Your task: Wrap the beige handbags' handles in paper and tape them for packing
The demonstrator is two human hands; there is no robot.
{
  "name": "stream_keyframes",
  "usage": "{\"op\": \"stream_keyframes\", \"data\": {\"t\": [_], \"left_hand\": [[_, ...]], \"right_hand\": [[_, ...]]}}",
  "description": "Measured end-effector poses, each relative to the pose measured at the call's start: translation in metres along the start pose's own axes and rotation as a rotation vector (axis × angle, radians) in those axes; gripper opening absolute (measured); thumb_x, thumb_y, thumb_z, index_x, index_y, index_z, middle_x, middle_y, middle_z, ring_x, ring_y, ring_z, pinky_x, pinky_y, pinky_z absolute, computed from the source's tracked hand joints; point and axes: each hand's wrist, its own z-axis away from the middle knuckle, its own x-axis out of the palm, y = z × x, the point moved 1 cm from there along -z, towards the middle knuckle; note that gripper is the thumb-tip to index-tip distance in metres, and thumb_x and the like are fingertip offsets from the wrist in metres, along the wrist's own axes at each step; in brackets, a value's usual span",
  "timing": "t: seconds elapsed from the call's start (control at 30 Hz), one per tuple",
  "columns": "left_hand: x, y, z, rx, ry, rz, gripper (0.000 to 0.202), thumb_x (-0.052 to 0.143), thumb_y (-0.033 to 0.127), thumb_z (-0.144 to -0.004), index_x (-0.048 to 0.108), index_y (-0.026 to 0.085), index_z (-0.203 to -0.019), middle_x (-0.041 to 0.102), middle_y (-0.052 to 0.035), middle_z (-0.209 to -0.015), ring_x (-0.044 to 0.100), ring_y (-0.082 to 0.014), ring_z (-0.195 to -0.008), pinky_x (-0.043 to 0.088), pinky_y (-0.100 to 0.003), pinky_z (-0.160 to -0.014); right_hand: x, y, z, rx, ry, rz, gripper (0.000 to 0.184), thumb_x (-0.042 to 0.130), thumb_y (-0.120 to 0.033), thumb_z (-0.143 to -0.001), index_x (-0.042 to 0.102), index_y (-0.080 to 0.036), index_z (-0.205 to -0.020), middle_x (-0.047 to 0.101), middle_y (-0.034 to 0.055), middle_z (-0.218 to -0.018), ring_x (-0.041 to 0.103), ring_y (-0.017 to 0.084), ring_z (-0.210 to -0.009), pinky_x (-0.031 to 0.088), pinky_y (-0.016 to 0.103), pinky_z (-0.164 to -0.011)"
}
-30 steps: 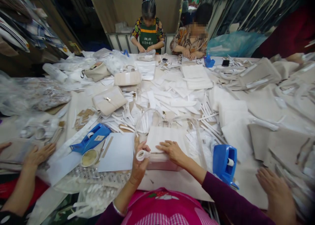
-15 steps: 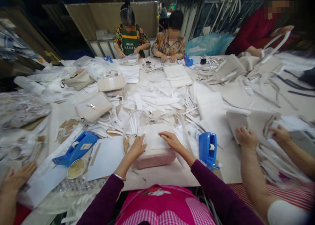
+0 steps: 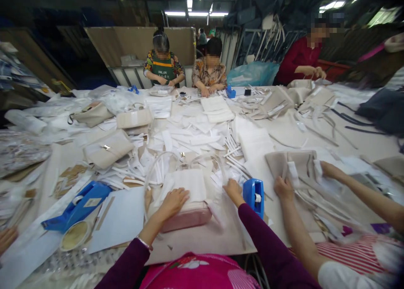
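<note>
A pale handbag with a pinkish base [image 3: 187, 218] sits in front of me, a white foam sheet [image 3: 191, 183] lying over its upper side. My left hand [image 3: 174, 202] rests flat on this sheet, fingers stretched out. Two wrapped handles loop away from the bag on its far side. At the right of the bag, my right hand [image 3: 234, 191] has its fingers curled in at the right handle [image 3: 223, 167]; its fingertips are partly hidden. Just beyond that hand stands a blue tape dispenser [image 3: 249, 196].
Left of the bag lie another blue tape dispenser [image 3: 80, 204], a tape roll [image 3: 75, 235] and a white board [image 3: 118, 217]. White strips [image 3: 197, 133] and finished-looking bags [image 3: 109, 149] cover the middle. At right, a co-worker's hands [image 3: 284, 188] hold a beige bag piece [image 3: 273, 162]. Other people work across the table.
My right hand has left the foam sheet and moved right to the handle. My left hand has slid further onto the sheet and flattened. The view has tilted up and turned right.
</note>
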Motion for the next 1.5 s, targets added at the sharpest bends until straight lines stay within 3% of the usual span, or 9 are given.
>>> {"op": "stream_keyframes", "data": {"t": [0.2, 0.37, 0.47, 0.67, 0.77, 0.97, 1.17, 1.3, 1.5], "left_hand": [[-0.012, 0.007, 0.004, -0.033, -0.030, 0.021, 0.038, 0.037, 0.032, -0.097, 0.054, 0.018, -0.128, 0.053, -0.0138, -0.133, 0.051, -0.0271, -0.120, 0.040, -0.043, -0.100], [-0.016, 0.014, 0.006, -0.054, 0.014, 0.068, 0.038, 0.044, 0.027, -0.093, 0.053, 0.016, -0.128, 0.048, -0.0161, -0.138, 0.044, -0.0295, -0.128, 0.034, -0.046, -0.106], [-0.020, 0.026, 0.008, -0.049, 0.033, 0.120, 0.040, 0.049, 0.024, -0.090, 0.054, 0.015, -0.128, 0.046, -0.0162, -0.140, 0.041, -0.0292, -0.130, 0.032, -0.045, -0.109], [-0.043, 0.087, 0.022, 0.155, -0.018, 1.017, 0.064, 0.069, 0.035, -0.079, 0.046, 0.020, -0.137, 0.046, -0.0124, -0.143, 0.041, -0.0258, -0.133, 0.027, -0.042, -0.114], [-0.056, 0.119, 0.035, 0.234, -0.067, 1.521, 0.066, 0.075, 0.037, -0.075, 0.049, 0.019, -0.133, 0.055, -0.0141, -0.133, 0.049, -0.0281, -0.126, 0.033, -0.043, -0.110], [-0.068, 0.129, 0.058, 0.011, -0.034, 1.795, 0.033, 0.067, 0.036, -0.084, 0.065, 0.009, -0.102, 0.069, -0.0122, -0.089, 0.066, -0.0207, -0.083, 0.049, -0.035, -0.085], [-0.068, 0.104, 0.064, -0.120, 0.075, 2.031, 0.022, 0.067, 0.032, -0.083, 0.063, 0.012, -0.088, 0.051, 0.0026, -0.056, 0.047, -0.0079, -0.048, 0.044, -0.022, -0.054], [-0.072, 0.091, 0.080, -0.117, 0.098, 2.214, 0.018, 0.066, 0.029, -0.085, 0.062, 0.011, -0.084, 0.040, 0.0061, -0.053, 0.031, -0.0029, -0.041, 0.032, -0.016, -0.042], [-0.095, 0.072, 0.114, -0.201, 0.251, 2.110, 0.018, 0.065, 0.030, -0.085, 0.058, 0.014, -0.085, 0.044, 0.0052, -0.063, 0.024, -0.0003, -0.039, 0.026, -0.013, -0.037]], "right_hand": [[-0.015, -0.012, 0.009, -0.029, 0.061, 0.075, 0.025, 0.045, -0.011, -0.084, 0.058, -0.009, -0.105, 0.062, 0.0202, -0.104, 0.064, 0.030, -0.098, 0.044, 0.037, -0.078], [-0.060, -0.020, 0.023, -0.152, 0.142, 0.030, 0.020, 0.039, -0.017, -0.088, 0.050, -0.015, -0.105, 0.063, 0.0071, -0.081, 0.063, 0.022, -0.078, 0.040, 0.030, -0.068], [-0.093, -0.037, 0.048, -0.274, 0.185, -0.221, 0.013, 0.047, -0.032, -0.088, 0.047, -0.020, -0.094, 0.055, -0.0024, -0.070, 0.056, 0.016, -0.063, 0.039, 0.027, -0.062], [-0.148, -0.089, 0.113, -0.401, -0.337, -1.083, 0.034, 0.064, -0.045, -0.076, 0.048, -0.021, -0.095, 0.050, -0.0061, -0.066, 0.045, 0.010, -0.048, 0.038, 0.022, -0.046], [-0.157, -0.112, 0.135, -0.430, -0.414, -1.238, 0.033, 0.066, -0.035, -0.074, 0.053, -0.019, -0.101, 0.054, -0.0046, -0.069, 0.050, 0.009, -0.056, 0.041, 0.021, -0.052], [-0.128, -0.149, 0.150, -0.380, -0.476, -1.354, 0.034, 0.068, -0.027, -0.069, 0.054, -0.018, -0.098, 0.061, -0.0018, -0.070, 0.063, 0.016, -0.067, 0.048, 0.026, -0.061], [-0.095, -0.152, 0.137, -0.346, -0.526, -1.564, 0.034, 0.070, -0.027, -0.071, 0.054, -0.018, -0.099, 0.066, 0.0036, -0.090, 0.065, 0.015, -0.077, 0.050, 0.029, -0.073], [-0.067, -0.144, 0.141, -0.225, -0.704, -1.576, 0.032, 0.073, -0.026, -0.067, 0.058, -0.014, -0.093, 0.068, 0.0077, -0.090, 0.068, 0.019, -0.077, 0.050, 0.033, -0.076], [-0.020, -0.157, 0.125, -0.033, -0.813, -1.647, 0.024, 0.073, -0.009, -0.060, 0.062, -0.010, -0.081, 0.067, 0.0074, -0.074, 0.067, 0.020, -0.068, 0.050, 0.034, -0.072]]}}
